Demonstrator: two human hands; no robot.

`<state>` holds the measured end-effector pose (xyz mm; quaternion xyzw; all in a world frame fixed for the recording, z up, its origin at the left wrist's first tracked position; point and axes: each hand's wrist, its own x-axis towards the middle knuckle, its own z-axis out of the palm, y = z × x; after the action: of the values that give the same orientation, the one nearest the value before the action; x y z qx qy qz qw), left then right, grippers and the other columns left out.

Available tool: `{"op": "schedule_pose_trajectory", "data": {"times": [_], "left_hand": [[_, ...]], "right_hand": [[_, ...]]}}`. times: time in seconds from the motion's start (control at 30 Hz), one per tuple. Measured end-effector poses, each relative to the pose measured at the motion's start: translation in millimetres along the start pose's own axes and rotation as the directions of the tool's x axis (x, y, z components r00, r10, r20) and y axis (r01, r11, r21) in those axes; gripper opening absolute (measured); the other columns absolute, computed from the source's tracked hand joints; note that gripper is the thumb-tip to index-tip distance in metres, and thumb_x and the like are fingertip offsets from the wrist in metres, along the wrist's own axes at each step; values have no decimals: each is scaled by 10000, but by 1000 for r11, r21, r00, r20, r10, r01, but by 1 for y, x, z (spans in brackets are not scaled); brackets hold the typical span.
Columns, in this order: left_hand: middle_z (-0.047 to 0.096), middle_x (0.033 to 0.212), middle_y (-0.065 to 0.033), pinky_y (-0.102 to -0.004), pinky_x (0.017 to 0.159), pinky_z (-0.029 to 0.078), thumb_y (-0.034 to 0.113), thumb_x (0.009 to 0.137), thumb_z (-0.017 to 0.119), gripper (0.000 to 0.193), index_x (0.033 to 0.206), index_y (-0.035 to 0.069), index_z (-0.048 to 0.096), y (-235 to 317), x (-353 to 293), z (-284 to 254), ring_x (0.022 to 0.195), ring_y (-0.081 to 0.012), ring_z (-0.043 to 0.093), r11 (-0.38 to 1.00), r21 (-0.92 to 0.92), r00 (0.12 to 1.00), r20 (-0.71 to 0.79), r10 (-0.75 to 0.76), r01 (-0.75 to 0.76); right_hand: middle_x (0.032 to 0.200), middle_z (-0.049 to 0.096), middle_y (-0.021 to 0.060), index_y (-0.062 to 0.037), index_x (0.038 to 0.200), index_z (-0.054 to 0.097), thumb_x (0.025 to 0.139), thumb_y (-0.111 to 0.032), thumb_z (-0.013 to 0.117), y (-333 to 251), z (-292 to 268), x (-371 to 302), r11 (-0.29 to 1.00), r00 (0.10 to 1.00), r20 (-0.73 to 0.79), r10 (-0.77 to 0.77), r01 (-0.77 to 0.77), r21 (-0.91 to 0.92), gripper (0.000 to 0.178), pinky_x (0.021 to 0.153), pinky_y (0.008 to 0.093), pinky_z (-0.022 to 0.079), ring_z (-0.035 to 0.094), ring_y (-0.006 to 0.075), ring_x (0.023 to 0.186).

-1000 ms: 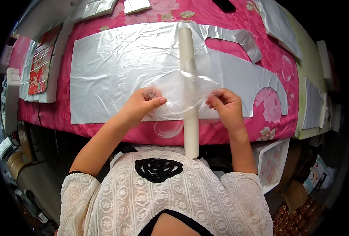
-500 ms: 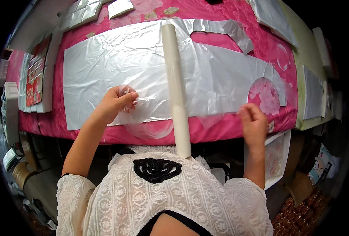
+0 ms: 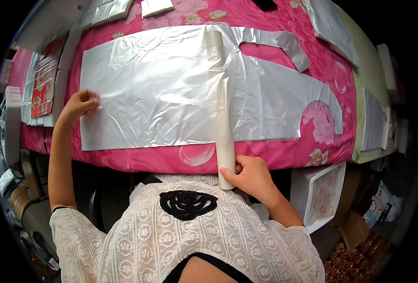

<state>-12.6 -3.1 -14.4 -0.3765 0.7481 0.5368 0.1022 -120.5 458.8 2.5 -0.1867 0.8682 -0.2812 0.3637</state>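
Observation:
A thin silvery-white plastic sheet [image 3: 147, 85], with strap-like ends and cut-outs at the right, lies spread over the table. Across it, running from far to near, lies a long pale tube [image 3: 225, 153]; thin film covers part of its length. My right hand [image 3: 251, 174] is closed round the tube's near end, thumb on top, close to my body. At the sheet's left edge my left hand [image 3: 82, 106] is pinched, with its fingertips on the thin plastic. Just what layer it grips is hard to make out.
A pink flowered cloth [image 3: 171, 160] covers the table. White packs [image 3: 107, 12] and a red packet [image 3: 47, 82] lie at the left and far left. A dark object [image 3: 264, 4] is at the far edge. A white bin [image 3: 324, 195] stands below the right edge.
My left hand has moved left to the sheet's edge, and the clear film no longer hangs between my hands. My right hand has come left and taken hold of the tube's near end.

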Motion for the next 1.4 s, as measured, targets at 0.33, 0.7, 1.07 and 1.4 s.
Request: {"op": "schedule_pose_trajectory", "data": {"times": [0.33, 0.7, 1.07, 1.4], "left_hand": [[582, 756, -25, -238, 625, 451, 62, 684, 662, 212, 868, -24, 601, 28, 6, 21, 681, -100, 547, 900, 426, 996, 16, 93, -91], [617, 1034, -152, -370, 839, 461, 245, 654, 808, 547, 1082, -4, 575, 60, -12, 34, 985, -293, 584, 464, 829, 706, -124, 698, -313], [256, 1440, -236, -465, 1112, 156, 205, 724, 506, 758, 1376, -73, 238, 84, -10, 278, 1361, -361, 213, 364, 491, 506, 194, 840, -792], [207, 1439, -292, -481, 1122, 79, 314, 778, 405, 755, 1348, -148, 228, 77, -9, 289, 1378, -389, 141, 267, 678, 565, 264, 782, -685]], "right_hand": [[584, 585, 103, 27, 728, 602, 712, -295, 702, 14, -4, -7, 998, 995, -77, 68, -67, 12, 338, 507, 304, 437, 563, 176, 514], [575, 580, 100, 24, 708, 602, 696, -299, 701, 16, -6, -7, 999, 996, -80, 50, -49, 15, 338, 505, 306, 435, 557, 181, 505], [635, 631, 143, 12, 727, 631, 690, -382, 694, 11, -12, -5, 994, 995, -23, 101, -102, -26, 400, 561, 348, 488, 632, 264, 582], [622, 639, 144, 33, 719, 665, 712, -486, 691, -2, -63, 83, 995, 995, -13, -103, 103, -8, 519, 567, 315, 491, 639, 228, 578]]}}
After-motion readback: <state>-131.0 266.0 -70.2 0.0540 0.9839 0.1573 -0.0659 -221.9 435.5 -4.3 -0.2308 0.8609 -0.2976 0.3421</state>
